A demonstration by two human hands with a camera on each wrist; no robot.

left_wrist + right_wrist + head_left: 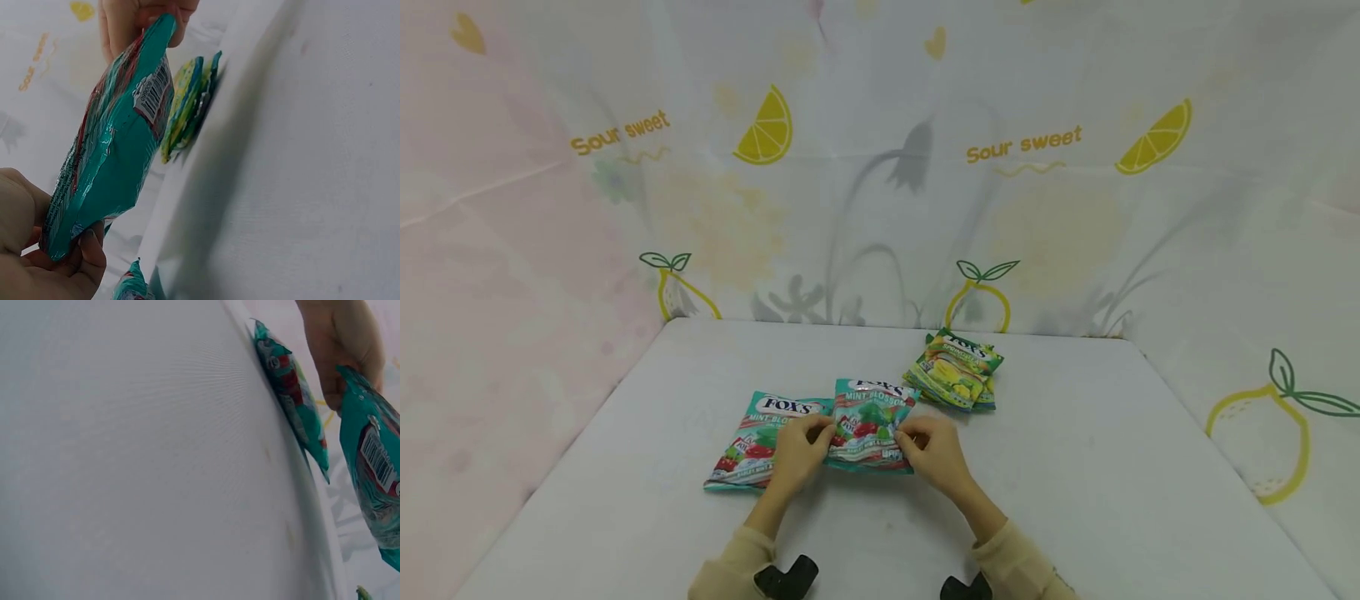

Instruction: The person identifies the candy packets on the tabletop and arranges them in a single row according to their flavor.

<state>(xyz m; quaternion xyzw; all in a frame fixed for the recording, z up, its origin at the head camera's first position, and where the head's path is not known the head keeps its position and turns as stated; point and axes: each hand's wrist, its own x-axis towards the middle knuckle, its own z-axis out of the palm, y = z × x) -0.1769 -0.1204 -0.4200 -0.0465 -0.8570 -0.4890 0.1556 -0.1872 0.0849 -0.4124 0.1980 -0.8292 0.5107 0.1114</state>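
Observation:
A teal Fox's Mint Blossom candy bag (pixel 871 425) is held up above the table between both hands. My left hand (pixel 801 452) pinches its left edge, thumb and fingers on either side, as the left wrist view shows at the hand (pixel 47 250). At the opposite edge my right hand (pixel 934 450) pinches the bag (pixel 119 137). A second teal Mint Blossom bag (pixel 748 454) lies on the table behind my left hand, partly covered by it. The right wrist view shows the held bag (pixel 375 462) apart from the lying bag (pixel 290 394).
Green and yellow Fox's candy bags (pixel 953 371) lie overlapping at the back of the white table (pixel 1090 467), right of the held bag. A printed cloth (pixel 865 208) with lemon pictures hangs behind the table.

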